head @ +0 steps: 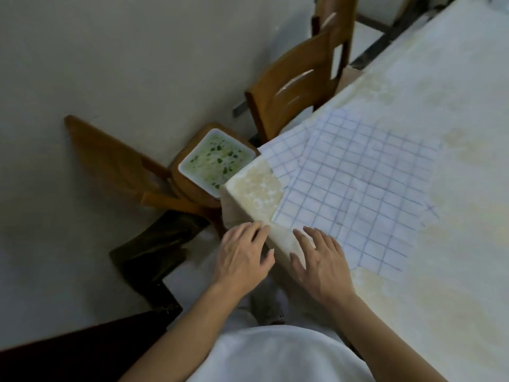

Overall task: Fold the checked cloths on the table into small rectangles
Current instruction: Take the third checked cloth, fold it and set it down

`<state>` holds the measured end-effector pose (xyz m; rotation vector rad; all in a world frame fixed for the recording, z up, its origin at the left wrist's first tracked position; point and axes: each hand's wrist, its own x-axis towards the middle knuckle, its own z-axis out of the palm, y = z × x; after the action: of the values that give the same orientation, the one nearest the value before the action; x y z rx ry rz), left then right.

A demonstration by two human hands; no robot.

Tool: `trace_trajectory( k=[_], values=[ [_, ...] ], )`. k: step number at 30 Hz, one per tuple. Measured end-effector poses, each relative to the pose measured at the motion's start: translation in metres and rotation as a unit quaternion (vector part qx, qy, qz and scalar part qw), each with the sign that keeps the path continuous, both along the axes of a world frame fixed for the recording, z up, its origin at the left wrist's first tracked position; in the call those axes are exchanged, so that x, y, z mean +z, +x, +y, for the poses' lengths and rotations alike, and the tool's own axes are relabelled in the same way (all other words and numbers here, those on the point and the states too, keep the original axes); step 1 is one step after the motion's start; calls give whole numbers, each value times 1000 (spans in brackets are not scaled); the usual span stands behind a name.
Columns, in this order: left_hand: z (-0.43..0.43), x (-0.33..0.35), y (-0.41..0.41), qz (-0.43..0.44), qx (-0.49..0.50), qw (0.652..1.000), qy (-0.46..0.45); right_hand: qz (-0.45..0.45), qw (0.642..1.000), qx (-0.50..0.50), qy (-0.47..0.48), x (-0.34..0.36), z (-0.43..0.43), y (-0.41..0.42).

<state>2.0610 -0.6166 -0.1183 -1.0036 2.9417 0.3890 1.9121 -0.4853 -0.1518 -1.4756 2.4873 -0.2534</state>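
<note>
Checked cloths point(358, 186) thin matt fabric; chair point(297, 84) glossy wood.

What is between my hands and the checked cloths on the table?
Nothing visible. The checked cloths lie flat and uncovered on the table; the right hand is at their near edge, the left hand beside it at the table's edge.

Checked cloths point(358, 183): lying flat and overlapping on the table point(454, 271), low enough to pass over.
Right of the checked cloths: open tabletop, wide room for a sweep.
Left of the checked cloths: table corner, then a near chair point(115, 164) with a square dish point(217, 158) on its seat.
Beyond the checked cloths: far chair point(297, 78) against the table edge.
Near side of the checked cloths: left hand point(242, 257) and right hand point(322, 263), fingers spread, with a narrow gap between.
</note>
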Motion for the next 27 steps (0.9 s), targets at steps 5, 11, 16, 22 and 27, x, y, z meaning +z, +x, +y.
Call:
trace_trajectory(
  k=[5, 11, 16, 22, 27],
  values=[
    [-8, -7, -44, 3, -117, 993, 2, -5, 996, -88, 3, -4, 32, -16],
    [-9, -41, -82, -6, -254, 967, 1, 5, 987, -156, 28, -19, 72, -29],
    [-17, -72, -97, -23, -334, 942, -9, 14, 988, -146, 50, -39, 97, -50],
    [-29, -105, -116, -16, -379, 925, -17, 24, 995, -100, 15, -72, 99, -84],
    [-35, -127, -123, 15, -403, 914, -42, 31, 999, -42, -3, -97, 96, -103]
  ],
)
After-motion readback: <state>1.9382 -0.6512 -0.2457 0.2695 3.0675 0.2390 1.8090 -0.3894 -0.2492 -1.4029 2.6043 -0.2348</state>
